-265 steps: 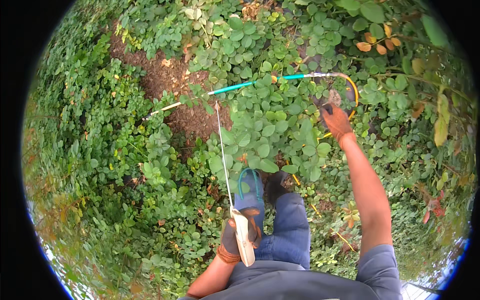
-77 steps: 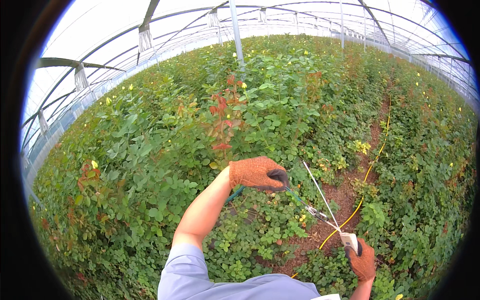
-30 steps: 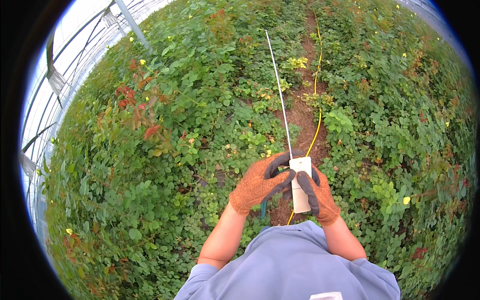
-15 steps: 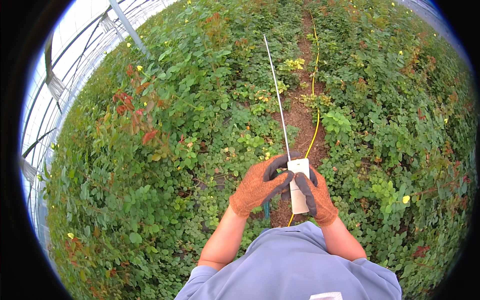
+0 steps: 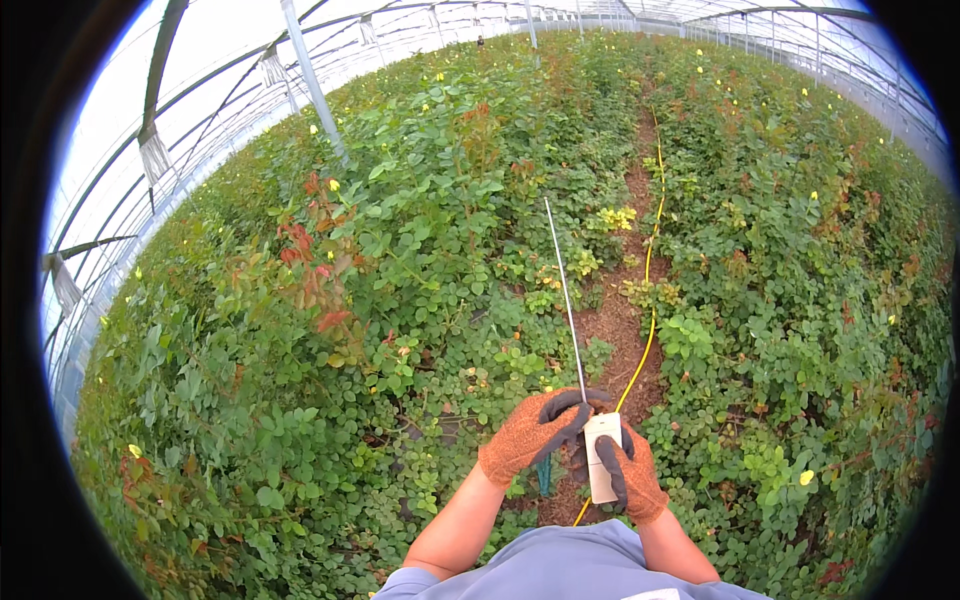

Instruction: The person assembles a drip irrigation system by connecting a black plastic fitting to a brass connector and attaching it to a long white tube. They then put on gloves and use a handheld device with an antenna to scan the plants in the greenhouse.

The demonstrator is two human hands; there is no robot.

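Note:
My right hand (image 5: pixel 635 475), in an orange-brown work glove with dark grip patches, is wrapped round a slim white handheld remote control (image 5: pixel 603 455), its thumb on the front face. From the remote's top rises a long thin metal antenna (image 5: pixel 565 285), pulled out and leaning slightly left, pointing ahead over the path. My left hand (image 5: pixel 535 435), gloved alike, is closed at the base of the antenna by the remote's top left corner. Some of its fingers are hidden behind the remote.
Dense leafy rose bushes (image 5: pixel 400 290) with a few yellow buds flank a narrow brown soil path (image 5: pixel 625 330). A yellow hose (image 5: pixel 652 290) runs along that path and passes behind the remote. On the left, a grey metal post (image 5: pixel 312 85) stands by the greenhouse wall.
The view has tilted up, showing more greenhouse roof; hands and remote sit lower in the picture. My left thumb has shifted from the remote's face to the antenna's base.

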